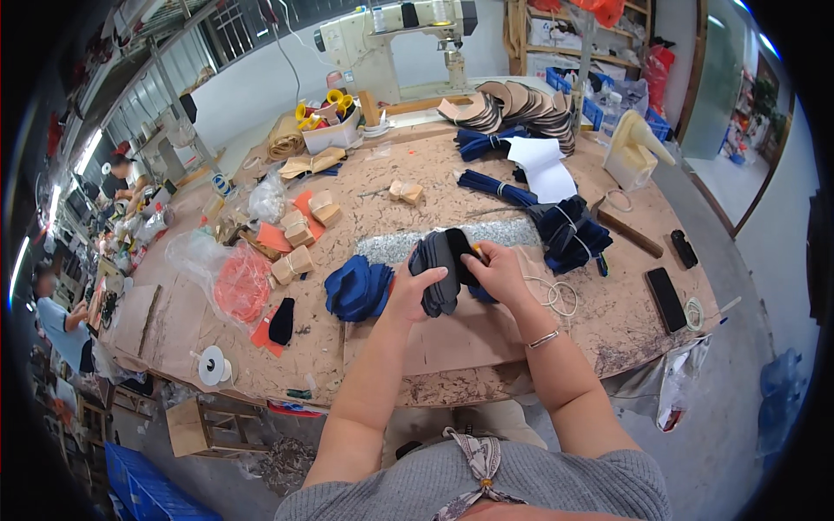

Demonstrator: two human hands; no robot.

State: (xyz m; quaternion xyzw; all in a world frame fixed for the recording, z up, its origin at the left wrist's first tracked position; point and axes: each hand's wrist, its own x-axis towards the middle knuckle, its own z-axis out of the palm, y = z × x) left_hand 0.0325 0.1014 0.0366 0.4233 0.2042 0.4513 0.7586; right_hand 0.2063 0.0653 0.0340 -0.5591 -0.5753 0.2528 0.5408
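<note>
In front of me, over the table, my left hand (417,288) grips a stack of dark grey cut pieces (439,278), its thumb across the top. My right hand (501,273) pinches a black piece (458,247) at the right side of that stack. A small yellow-orange spot shows by the right fingertips; I cannot make out what it is. Left of my hands lies a pile of blue cut pieces (358,288). A bit of blue shows under my right hand. Behind the stack is a speckled grey slab (382,248). Dark blue tied bundles (571,233) lie to the right.
Paper-wrapped bundles (292,265) and a clear bag with pink-red contents (241,282) lie left, near a white spool (213,366). A phone (665,299), wooden bar (629,233) and cream machine-like object (632,152) stand right. A sewing machine (365,61) is behind. Two people are far left.
</note>
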